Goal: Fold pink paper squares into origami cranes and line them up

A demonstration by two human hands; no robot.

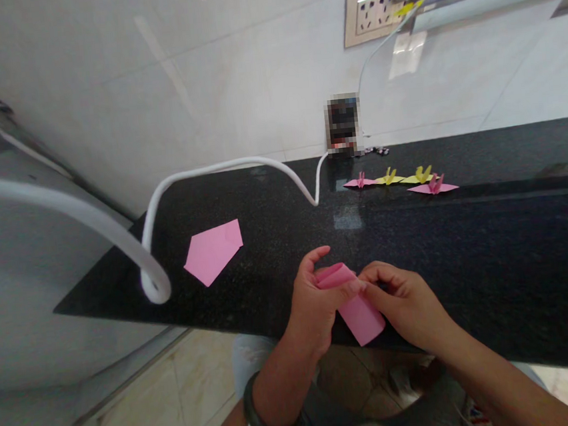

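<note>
Spanning left hand (317,303) and right hand (406,305) at the bench (519,257)'s near edge: one folded paper (362,322), pinched by both, fingers nearly closed; presumably light, bendable, easily creased, best held by edges

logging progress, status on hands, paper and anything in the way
Left hand, right hand: both gripping folded pink paper. Held over near edge of black countertop. Nothing blocking; origami cranes farther back.

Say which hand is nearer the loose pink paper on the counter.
Left: the left hand is right of the loose pink paper; the right hand is farther right.
</note>
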